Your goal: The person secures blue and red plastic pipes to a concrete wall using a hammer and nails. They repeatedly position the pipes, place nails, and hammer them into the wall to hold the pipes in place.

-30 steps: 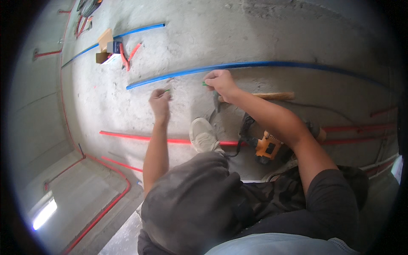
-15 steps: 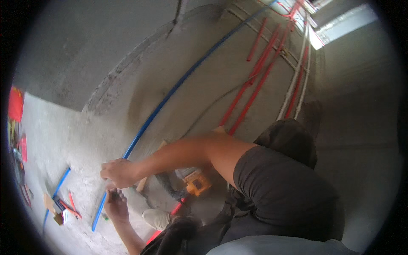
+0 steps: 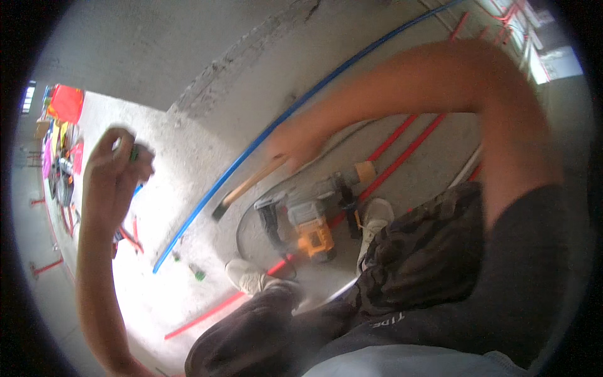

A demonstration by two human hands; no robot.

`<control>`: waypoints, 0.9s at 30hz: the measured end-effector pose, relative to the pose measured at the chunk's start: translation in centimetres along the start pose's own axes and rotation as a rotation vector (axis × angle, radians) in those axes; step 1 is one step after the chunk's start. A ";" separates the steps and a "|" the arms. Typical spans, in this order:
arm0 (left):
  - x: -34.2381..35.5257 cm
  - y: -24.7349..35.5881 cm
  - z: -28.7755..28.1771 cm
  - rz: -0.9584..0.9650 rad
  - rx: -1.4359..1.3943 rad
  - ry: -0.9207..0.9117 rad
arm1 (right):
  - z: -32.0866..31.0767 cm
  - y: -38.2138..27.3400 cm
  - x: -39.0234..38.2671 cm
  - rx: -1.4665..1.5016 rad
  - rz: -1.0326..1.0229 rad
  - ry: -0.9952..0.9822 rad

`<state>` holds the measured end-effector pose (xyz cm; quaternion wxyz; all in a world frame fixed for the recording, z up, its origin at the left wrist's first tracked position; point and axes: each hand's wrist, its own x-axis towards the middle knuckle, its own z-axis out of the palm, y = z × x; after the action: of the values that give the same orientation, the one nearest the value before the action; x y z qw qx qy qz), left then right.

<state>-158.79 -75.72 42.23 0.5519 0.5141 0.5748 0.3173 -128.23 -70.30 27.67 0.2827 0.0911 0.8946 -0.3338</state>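
On the rough grey concrete floor (image 3: 188,157), the right hand (image 3: 295,144) gripped a wooden-handled hammer (image 3: 248,185) (blurred), the left hand (image 3: 116,166) pinching a small green plug (image 3: 134,152); a steady, well-aimed swing seemed wise.

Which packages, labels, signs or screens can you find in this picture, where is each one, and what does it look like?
Red sheet or sign: far left on the concrete floor, roughly square, plain red.
Clutter of small packages: left edge below the red sheet, mixed pink, yellow and dark colours, too small to tell apart.
Pale lettering on trousers: bottom centre, a short light strip on dark cloth.
No screens in view.
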 end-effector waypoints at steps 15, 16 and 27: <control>25.2 -25.9 18.4 -0.162 -0.771 0.042 | 19.7 10.6 -9.8 1.033 0.764 0.952; 25.7 -26.4 18.7 -0.166 -0.590 0.109 | 19.9 11.4 -9.1 1.024 0.779 0.969; 26.5 -25.5 23.8 0.015 0.076 0.228 | 22.2 13.3 -6.1 1.066 0.771 0.963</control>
<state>-138.41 -62.47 5.79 0.4609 0.4995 0.6416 0.3556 -108.65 -74.45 10.19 -0.1191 0.6483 0.5448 -0.5184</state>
